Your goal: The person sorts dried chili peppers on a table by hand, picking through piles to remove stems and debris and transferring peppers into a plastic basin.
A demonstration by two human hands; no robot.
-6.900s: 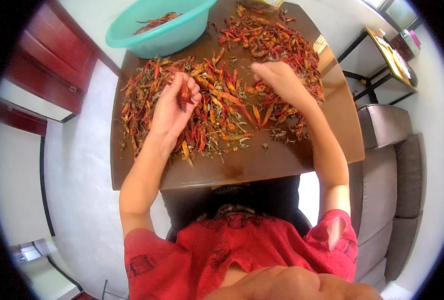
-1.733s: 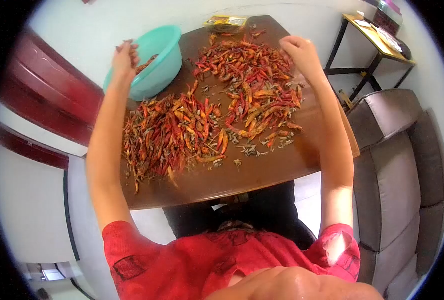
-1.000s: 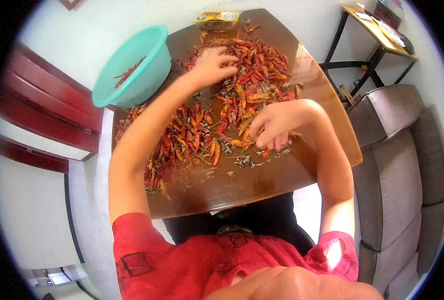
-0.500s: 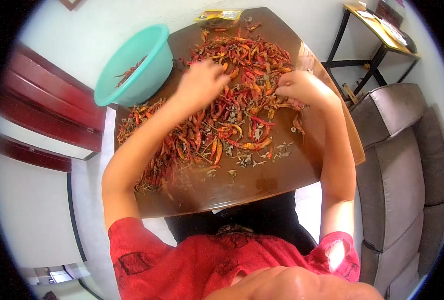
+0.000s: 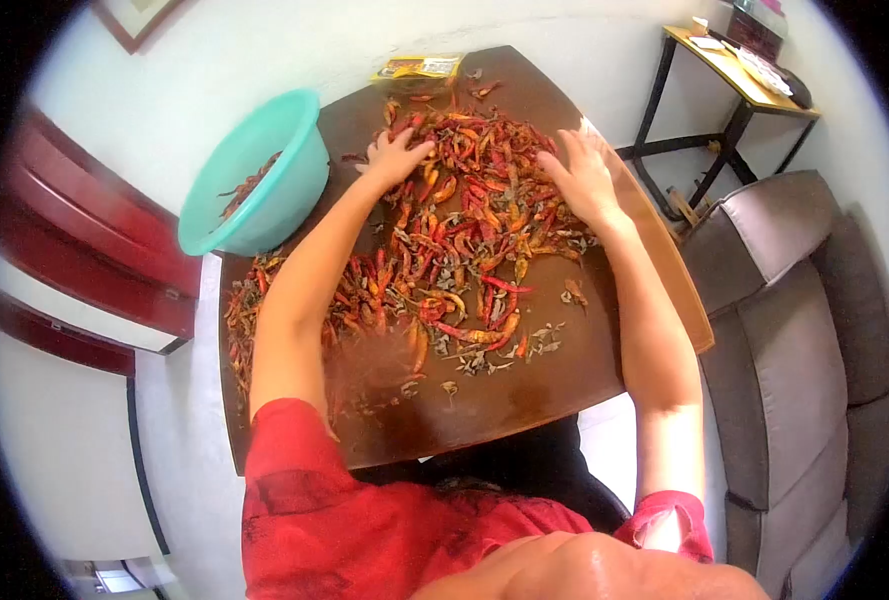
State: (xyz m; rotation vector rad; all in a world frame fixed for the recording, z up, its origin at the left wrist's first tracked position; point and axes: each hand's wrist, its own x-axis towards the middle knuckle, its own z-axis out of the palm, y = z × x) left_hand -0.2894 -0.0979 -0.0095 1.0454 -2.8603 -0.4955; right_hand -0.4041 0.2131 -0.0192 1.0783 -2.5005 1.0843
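Room: pale walls (image 5: pixel 294 50), a red door (image 5: pixel 104 230) to the left, a grey sofa (image 5: pixel 794 350) to the right.
Table: its brown top (image 5: pixel 584 370) lay bare along much of the near right edge, perhaps because the chillies were kept towards the far side and the left.
Far heap: red and orange dried chillies (image 5: pixel 494 190) lay loosely between the two hands.
Near heap: more chillies (image 5: pixel 364 300) lay at the left, partly behind the left forearm and blurred towards the front.
Left hand: this one (image 5: pixel 396 160) was open, fingers spread, at the heap's left edge; whether it touched or held any chillies could not be told.
Right hand: its partner (image 5: pixel 584 178) was open opposite, thumb apart, with nothing visibly gripped; the placing seemed to suit bracketing the heap.
Bowl: green plastic (image 5: pixel 289 205), by the far left corner, some chillies inside; probably set there to be within reach yet beyond the heaps.
Packet: yellow (image 5: pixel 419 67), at the far edge, beyond the heap.
Scraps: dry leaf bits (image 5: pixel 499 355) lay before the far heap.
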